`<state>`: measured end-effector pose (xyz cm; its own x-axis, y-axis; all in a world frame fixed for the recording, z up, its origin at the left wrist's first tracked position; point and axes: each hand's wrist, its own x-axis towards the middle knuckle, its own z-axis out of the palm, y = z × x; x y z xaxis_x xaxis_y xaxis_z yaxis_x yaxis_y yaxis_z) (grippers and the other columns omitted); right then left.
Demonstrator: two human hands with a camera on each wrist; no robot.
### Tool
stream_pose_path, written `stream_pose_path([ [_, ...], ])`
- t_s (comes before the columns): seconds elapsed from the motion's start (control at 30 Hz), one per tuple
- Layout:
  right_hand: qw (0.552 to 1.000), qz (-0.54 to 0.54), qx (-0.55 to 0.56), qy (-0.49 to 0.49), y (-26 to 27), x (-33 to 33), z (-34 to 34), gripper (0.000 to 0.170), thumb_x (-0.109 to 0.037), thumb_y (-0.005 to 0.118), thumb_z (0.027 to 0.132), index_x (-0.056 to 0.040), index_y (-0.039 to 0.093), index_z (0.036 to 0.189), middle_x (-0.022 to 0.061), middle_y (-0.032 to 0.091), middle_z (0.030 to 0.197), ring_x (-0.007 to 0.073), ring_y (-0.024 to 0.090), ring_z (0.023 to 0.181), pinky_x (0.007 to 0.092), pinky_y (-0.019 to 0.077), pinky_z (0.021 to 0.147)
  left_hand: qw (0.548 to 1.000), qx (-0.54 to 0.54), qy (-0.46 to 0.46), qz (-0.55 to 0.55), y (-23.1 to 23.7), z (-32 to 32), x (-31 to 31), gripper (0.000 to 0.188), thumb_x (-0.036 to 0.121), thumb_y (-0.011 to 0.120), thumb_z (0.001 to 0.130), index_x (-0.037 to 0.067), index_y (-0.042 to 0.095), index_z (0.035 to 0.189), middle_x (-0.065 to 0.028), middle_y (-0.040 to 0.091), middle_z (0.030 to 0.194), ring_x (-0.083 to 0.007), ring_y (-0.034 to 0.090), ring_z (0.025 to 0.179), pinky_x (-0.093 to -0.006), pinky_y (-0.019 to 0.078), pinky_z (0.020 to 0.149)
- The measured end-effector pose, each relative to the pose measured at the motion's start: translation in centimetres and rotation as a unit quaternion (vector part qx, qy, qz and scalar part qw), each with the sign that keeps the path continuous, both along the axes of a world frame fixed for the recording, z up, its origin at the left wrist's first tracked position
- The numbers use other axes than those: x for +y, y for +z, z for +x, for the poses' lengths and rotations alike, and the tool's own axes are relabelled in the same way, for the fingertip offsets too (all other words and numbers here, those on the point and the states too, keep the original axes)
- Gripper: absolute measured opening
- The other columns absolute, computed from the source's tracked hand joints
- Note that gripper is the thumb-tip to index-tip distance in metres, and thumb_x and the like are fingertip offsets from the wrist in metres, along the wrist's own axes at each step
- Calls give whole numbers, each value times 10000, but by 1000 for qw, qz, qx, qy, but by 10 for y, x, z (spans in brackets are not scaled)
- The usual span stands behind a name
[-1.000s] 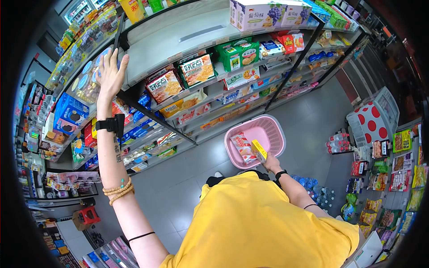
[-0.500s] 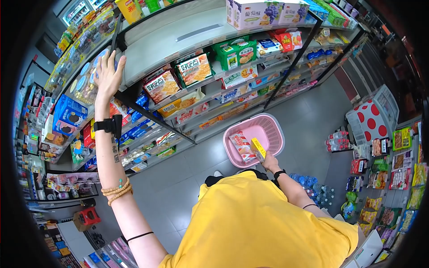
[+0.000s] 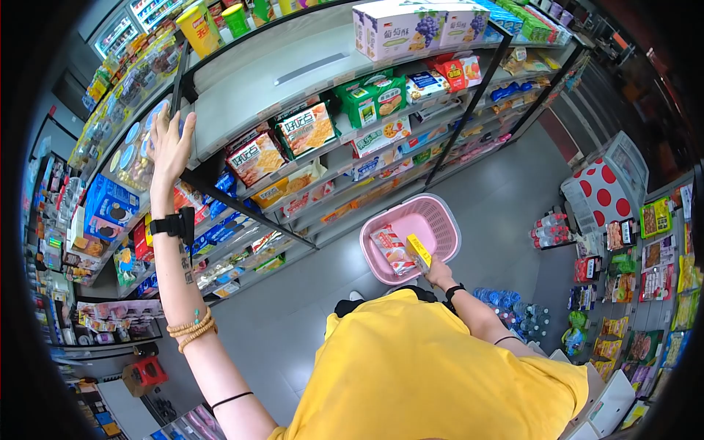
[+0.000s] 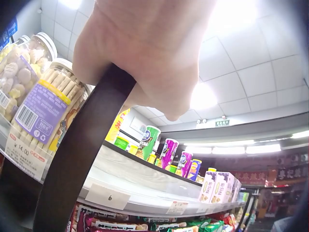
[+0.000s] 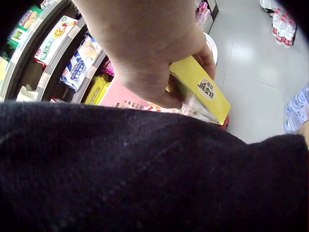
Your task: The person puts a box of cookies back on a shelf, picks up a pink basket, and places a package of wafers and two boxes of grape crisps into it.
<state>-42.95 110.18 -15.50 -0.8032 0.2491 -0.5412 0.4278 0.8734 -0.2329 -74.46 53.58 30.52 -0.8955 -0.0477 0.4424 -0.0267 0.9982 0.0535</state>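
My left hand [image 3: 171, 150] rests at the top of a black shelf post [image 4: 79, 159], its fingers extended beside clear snack jars [image 3: 132, 150]. In the left wrist view that hand [image 4: 145, 53] covers the post's upper end. Down at the right, my right hand [image 3: 440, 273] grips a yellow snack box [image 3: 419, 249] over the pink basket [image 3: 449, 246]. The right wrist view has the fingers and thumb around this box [image 5: 207, 89], with one side of it partly hidden. Inside the basket lies a red-and-white snack packet [image 3: 394, 248].
Shelves with biscuit packs [image 3: 306, 128] curve along the front, with grape-pictured boxes [image 3: 400, 31] on top. Packs of water bottles [image 3: 521, 315] stand on the floor to the right, near a rack of hanging snacks [image 3: 656, 253]. A red-dotted white bin [image 3: 605, 187] stands farther back.
The head view has shifted a little, so the shelves sit slightly farther left and lower. Both hands keep their places, the right one still holding the yellow snack box.
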Motion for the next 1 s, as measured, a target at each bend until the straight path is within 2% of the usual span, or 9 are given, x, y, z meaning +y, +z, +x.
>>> stream_pose_path([
  [0.07, 1000, -7, -12, -7, 5, -1, -1, 560, -266, 703, 804, -46, 456, 1255, 193, 713, 1013, 345, 716, 919, 442, 565, 787, 1000, 2, -11, 2, 1, 0, 0, 772, 665, 336, 988, 39, 581, 1368, -68, 240, 1633, -263, 118, 1528, -616, 75, 1164],
  [0.3, 1000, -17, -12, -13, 3, 0, -2, 501, -215, 682, 805, -37, 469, 1222, 211, 706, 1021, 353, 706, 957, 452, 558, 806, 999, -19, -14, 24, 5, 2, 3, 720, 644, 374, 991, 41, 562, 1336, -66, 314, 1598, -256, 189, 1511, -607, 84, 1165],
  [0.33, 1000, -19, -9, -14, 3, 0, -2, 496, -209, 678, 806, -36, 470, 1221, 214, 705, 1022, 356, 703, 964, 454, 556, 810, 999, 2, -35, 34, 4, 1, 2, 684, 648, 401, 984, 45, 555, 1268, -102, 404, 1509, -279, 234, 1489, -596, 101, 1158],
  [0.4, 1000, -21, -3, -13, 2, 1, -1, 485, -199, 669, 808, -33, 473, 1219, 220, 703, 1023, 363, 698, 977, 460, 553, 817, 999, -7, -25, 40, 4, 2, 1, 672, 657, 412, 978, 47, 556, 1219, -129, 440, 1436, -296, 258, 1472, -590, 110, 1152],
  [0.43, 1000, -22, -13, -15, -1, 2, -1, 533, -223, 686, 804, -38, 459, 1250, 219, 701, 1045, 362, 694, 991, 457, 552, 829, 999, -12, -19, 44, 5, 4, 2, 667, 662, 417, 974, 47, 557, 1195, -142, 458, 1400, -304, 271, 1463, -588, 115, 1149],
  [0.5, 999, -23, -34, -19, -5, 3, -3, 629, -269, 718, 798, -48, 431, 1313, 218, 696, 1090, 361, 685, 1018, 453, 549, 854, 999, -14, -10, 41, 5, 4, 3, 660, 665, 424, 971, 49, 554, 1167, -157, 465, 1364, -314, 275, 1458, -587, 117, 1146],
  [0.63, 999, -31, -32, -27, -5, 4, -3, 591, -286, 717, 806, -48, 451, 1277, 224, 693, 1092, 365, 688, 1014, 457, 548, 855, 999, 2, -5, 32, 2, 1, 0, 625, 661, 438, 966, 66, 563, 1114, -140, 473, 1337, -321, 317, 1432, -602, 145, 1130],
  [0.83, 999, -28, -30, -29, -2, 4, -2, 540, -297, 710, 815, -49, 471, 1231, 227, 690, 1096, 367, 691, 1010, 458, 546, 856, 999, 4, -22, 39, 7, 8, 6, 672, 661, 443, 963, 55, 525, 1241, -163, 479, 1338, -314, 309, 1435, -572, 125, 1150],
  [1.0, 998, -34, -28, -34, -2, 5, 0, 547, -303, 707, 817, -45, 470, 1237, 227, 689, 1100, 372, 689, 1015, 459, 544, 863, 999, 26, -18, 43, 3, 4, 4, 795, 681, 462, 941, 75, 382, 1449, -144, 467, 1402, -307, 335, 1423, -571, 139, 1151],
])
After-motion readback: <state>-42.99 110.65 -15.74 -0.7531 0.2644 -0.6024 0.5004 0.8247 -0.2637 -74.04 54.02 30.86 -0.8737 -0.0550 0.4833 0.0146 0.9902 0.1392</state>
